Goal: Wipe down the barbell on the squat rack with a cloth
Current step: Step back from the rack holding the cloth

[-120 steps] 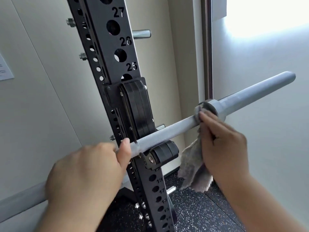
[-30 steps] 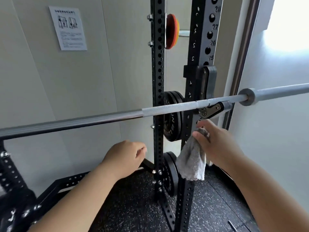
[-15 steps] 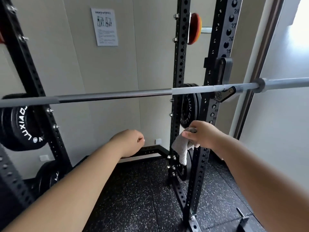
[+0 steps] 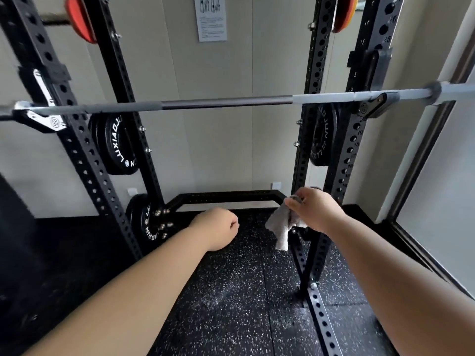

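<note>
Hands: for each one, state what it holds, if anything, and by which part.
The right hand pinches the cloth at its top edge; the rest hangs loose. The left hand is curled and holds nothing.

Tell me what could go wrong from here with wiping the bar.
1. The right hand pinches the cloth by one edge, and most of it dangles. It might slip to the floor and pick up grit.
2. The barbell lies on the hooks with neither hand on it. A one-handed wipe may roll it, so the empty left hand should probably steady it.
</note>
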The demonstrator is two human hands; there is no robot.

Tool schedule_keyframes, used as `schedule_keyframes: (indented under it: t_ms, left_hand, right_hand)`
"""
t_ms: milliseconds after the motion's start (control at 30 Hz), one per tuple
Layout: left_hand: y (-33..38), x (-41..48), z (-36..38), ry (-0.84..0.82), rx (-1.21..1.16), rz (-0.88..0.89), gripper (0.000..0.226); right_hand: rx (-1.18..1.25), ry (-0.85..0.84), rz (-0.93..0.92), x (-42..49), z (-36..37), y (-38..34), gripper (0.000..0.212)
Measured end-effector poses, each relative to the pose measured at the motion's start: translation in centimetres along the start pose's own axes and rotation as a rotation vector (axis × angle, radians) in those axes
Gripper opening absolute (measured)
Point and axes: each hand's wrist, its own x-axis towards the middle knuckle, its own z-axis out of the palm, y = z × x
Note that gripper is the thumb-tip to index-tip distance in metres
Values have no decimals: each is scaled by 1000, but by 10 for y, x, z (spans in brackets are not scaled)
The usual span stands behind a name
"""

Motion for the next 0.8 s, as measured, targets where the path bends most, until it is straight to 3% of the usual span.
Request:
schedule_keyframes:
  t_ms: [300,567,800]
  left_hand:
    - [-32,-108,27,-9,-22,-97,34]
    - [-64,-225,37,-25,-31,-100,34]
    - [-121,-375,51,-41,-53,-166,35]
  right_hand:
    - [17,-137,21,-90,42,-19,39]
    - [136,-341,71,-188,67,-63,13]
    - [21,-279,52,-300,121,-138,17]
